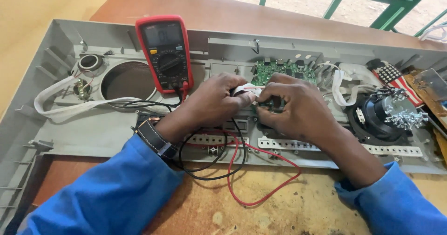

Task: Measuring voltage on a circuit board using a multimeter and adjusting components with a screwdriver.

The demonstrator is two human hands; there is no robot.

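Two hands meet over the middle of a long grey plastic casing (107, 128) that lies open on a worn wooden table (279, 207). Left hand (212, 102) and right hand (298, 107) both close their fingertips on a small white flat ribbon cable (246, 90), pinched between them just in front of a green circuit board (284, 71) mounted in the casing; the fingers hide how the cable ends. A black wristwatch (156, 139) sits on the left wrist, and both arms wear blue sleeves (107, 193). A red-edged multimeter (166, 51) leans upright against the casing's back wall, just left of the hands, beside a round speaker opening (125, 80). Its black lead (219, 170) and red lead (274, 188) loop down under the wrists and out onto the table. Another white ribbon (70, 105) curls across the casing's left end near a small round part (90, 62). At the right end sits a black speaker (377, 118) with a heap of silver screws (405, 118) clinging to it, well apart from the hands
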